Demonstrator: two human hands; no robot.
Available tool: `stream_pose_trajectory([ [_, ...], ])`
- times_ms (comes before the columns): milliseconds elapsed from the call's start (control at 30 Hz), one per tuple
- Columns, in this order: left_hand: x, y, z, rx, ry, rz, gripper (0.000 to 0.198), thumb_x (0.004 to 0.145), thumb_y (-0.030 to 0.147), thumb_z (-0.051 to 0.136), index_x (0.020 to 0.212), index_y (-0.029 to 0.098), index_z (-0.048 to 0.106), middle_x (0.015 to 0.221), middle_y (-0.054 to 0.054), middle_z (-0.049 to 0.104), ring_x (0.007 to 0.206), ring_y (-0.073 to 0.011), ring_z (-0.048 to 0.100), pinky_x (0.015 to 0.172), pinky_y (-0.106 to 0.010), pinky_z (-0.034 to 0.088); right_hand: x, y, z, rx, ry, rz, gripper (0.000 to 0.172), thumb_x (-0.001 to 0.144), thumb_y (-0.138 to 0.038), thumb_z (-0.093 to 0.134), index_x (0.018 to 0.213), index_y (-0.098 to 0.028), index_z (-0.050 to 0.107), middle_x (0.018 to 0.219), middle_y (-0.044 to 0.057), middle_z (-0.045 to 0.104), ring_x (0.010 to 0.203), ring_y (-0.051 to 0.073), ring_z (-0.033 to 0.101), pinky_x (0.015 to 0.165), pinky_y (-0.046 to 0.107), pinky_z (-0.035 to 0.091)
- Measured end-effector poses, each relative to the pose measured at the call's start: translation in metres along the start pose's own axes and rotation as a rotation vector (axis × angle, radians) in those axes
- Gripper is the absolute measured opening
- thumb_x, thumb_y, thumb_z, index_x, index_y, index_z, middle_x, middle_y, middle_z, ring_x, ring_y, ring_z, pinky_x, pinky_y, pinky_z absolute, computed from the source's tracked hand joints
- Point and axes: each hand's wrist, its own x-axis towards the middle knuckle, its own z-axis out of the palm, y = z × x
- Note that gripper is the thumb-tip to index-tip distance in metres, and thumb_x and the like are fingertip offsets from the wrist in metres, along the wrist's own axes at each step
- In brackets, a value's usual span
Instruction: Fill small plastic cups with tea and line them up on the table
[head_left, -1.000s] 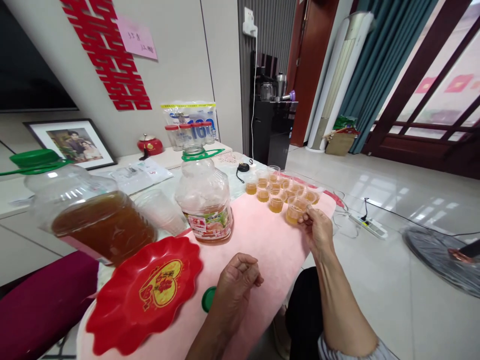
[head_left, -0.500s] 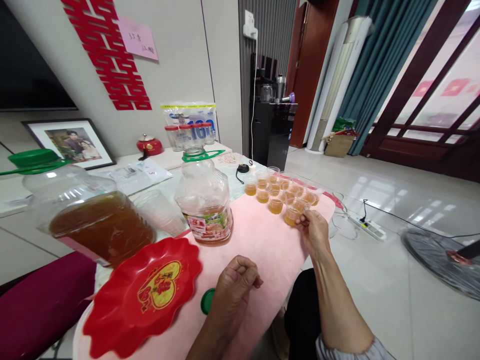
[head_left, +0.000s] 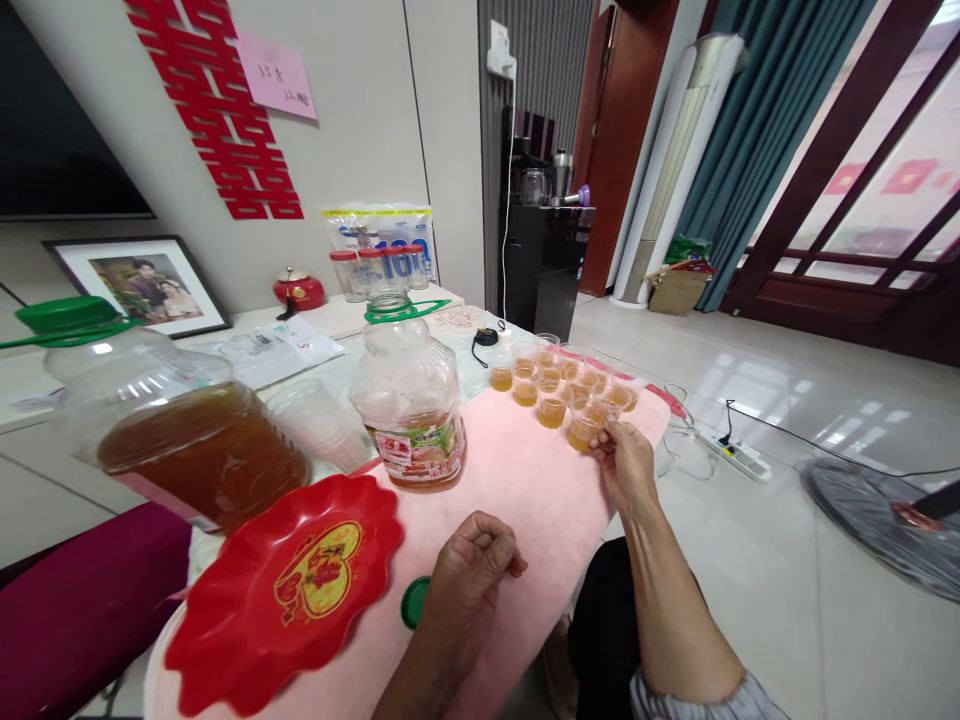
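Note:
My right hand (head_left: 624, 462) pinches the near rim of a small clear plastic cup (head_left: 582, 434) holding amber liquid. That cup stands on the pink cloth (head_left: 517, 500), at the near end of several similar filled cups (head_left: 551, 405). My left hand (head_left: 480, 560) is closed in a loose curl above the cloth, with nothing visible in it. Beside its wrist lies a green cap (head_left: 415, 603), partly covered by the forearm. An uncapped clear jug (head_left: 412, 440), low on liquid, stands beyond the left hand. To the left is a red scalloped plate (head_left: 360, 530) with a gold heart.
A larger jug (head_left: 202, 450) with a green cap and dark amber liquid stands at the left. Behind the plate leans a stack of clear cups (head_left: 319, 425). A black tape measure (head_left: 486, 337) lies at the back. Right of the table, a power strip (head_left: 735, 455) is on the floor.
Almost nothing differs. My right hand and the cup it pinches have shifted very slightly; my left hand stays where it was.

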Motion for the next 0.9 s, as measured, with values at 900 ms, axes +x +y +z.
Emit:
stream_pose_trajectory([
  [900,-0.001,-0.001,0.003,-0.018,0.007,-0.002,0.043,0.068,0.045,0.091,0.077,0.015,0.061,0.069,0.001,0.063,0.067,-0.0085,0.057,0.070,-0.023,0.042,-0.018,-0.001,0.003,0.042,-0.013,-0.384,0.035,0.101,-0.032,0.071,0.076,-0.017,0.051,0.063,-0.010,0.042,0.050,0.005,0.040,0.048,0.017,0.040],
])
